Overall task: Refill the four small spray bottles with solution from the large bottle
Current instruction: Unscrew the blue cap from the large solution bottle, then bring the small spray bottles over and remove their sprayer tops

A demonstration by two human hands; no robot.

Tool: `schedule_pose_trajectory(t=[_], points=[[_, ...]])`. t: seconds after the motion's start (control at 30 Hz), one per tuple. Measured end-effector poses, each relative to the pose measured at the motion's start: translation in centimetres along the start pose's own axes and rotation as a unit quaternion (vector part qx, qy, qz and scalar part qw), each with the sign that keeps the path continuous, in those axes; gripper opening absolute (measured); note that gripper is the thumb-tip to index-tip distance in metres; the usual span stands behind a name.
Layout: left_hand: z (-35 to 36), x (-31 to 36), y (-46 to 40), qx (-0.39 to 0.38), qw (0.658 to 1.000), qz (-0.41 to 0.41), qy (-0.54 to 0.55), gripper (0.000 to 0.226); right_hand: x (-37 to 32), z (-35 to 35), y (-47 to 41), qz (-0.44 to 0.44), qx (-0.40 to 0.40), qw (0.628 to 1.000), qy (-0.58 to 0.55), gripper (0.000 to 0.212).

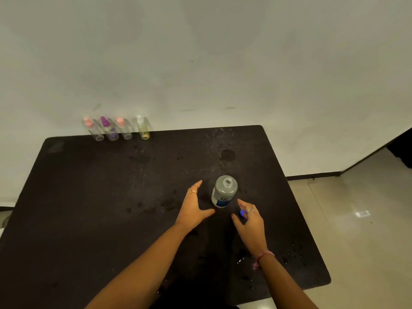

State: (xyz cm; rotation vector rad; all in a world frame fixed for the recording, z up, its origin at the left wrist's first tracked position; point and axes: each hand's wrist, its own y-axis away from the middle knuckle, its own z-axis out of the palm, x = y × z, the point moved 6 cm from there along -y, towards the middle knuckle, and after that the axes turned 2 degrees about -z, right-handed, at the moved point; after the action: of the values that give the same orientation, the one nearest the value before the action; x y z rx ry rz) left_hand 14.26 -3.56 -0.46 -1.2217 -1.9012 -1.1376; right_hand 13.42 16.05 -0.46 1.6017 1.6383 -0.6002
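The large clear bottle (224, 191) with a blue-and-white label stands upright on the black table (111, 197), its mouth uncapped. My left hand (194, 206) hovers just left of it, fingers straight, thumb pointing at the bottle, touching nothing. To the bottle's lower right, my right hand (249, 221) holds the small blue cap (242, 212) between its fingers. Along the far left edge stand several small spray bottles: a pink-topped one (93, 130), a purple one (109, 129), another pink-topped one (123, 129) and a yellowish one with a white top (142, 128).
Wet spots and smears mark the table, with droplets near the right front corner (289, 257). A round dark mark (227, 155) lies behind the large bottle. A white wall stands behind the table, and tiled floor (356, 219) lies to the right.
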Motion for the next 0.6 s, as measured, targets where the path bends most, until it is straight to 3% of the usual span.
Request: schedule_pose_trajectory(t=[0.3, 0.6], points=[[-10.3, -4.0, 3.5, 0.075, 0.997, 0.015, -0.001, 0.080, -7.1, 6.8, 1.7, -0.056, -0.012, 0.995, -0.083, 0.041], [-20.6, -6.0, 2.7, 0.169, 0.985, 0.014, 0.033, 0.065, -17.1, 12.2, -3.7, -0.154, -0.027, 0.984, -0.084, 0.039]])
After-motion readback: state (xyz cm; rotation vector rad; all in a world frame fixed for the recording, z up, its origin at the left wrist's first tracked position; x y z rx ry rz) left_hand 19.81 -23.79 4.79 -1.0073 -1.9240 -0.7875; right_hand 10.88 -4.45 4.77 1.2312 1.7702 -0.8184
